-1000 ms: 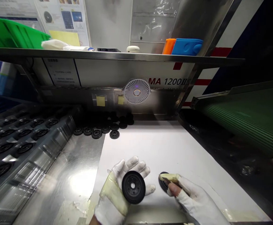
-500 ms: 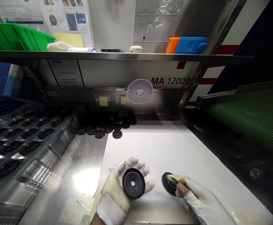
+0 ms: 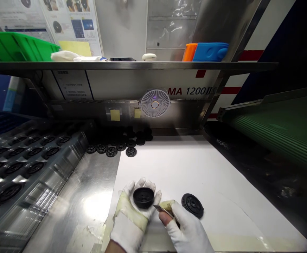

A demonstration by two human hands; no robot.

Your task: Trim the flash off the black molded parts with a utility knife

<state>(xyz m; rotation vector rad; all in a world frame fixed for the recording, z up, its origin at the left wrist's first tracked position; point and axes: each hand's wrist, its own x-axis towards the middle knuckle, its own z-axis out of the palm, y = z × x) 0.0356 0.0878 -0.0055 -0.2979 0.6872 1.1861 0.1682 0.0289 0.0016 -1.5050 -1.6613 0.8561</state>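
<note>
My left hand (image 3: 132,214), in a white glove with yellowish tape across the palm, holds a round black grooved disc (image 3: 143,197) in its curled fingers. The disc is tilted. Close to its lower right edge, my right hand (image 3: 182,223), gloved too with a bare thumb tip, pinches a small knife blade (image 3: 160,208) that points at the disc. I cannot tell whether the blade touches it. To the right, a second black disc (image 3: 192,205) lies on the white sheet (image 3: 169,168), apart from both hands.
Several black discs (image 3: 131,151) lie in a group at the back. Left stands a clear tray (image 3: 66,158) with discs in rows. A small fan (image 3: 155,103) hangs below the metal shelf (image 3: 132,66), which bears a green bin (image 3: 18,47). A green ribbed surface (image 3: 280,130) is at right.
My right hand has left the disc on the sheet and moved left with the blade to the disc in my left hand. That disc has been tilted.
</note>
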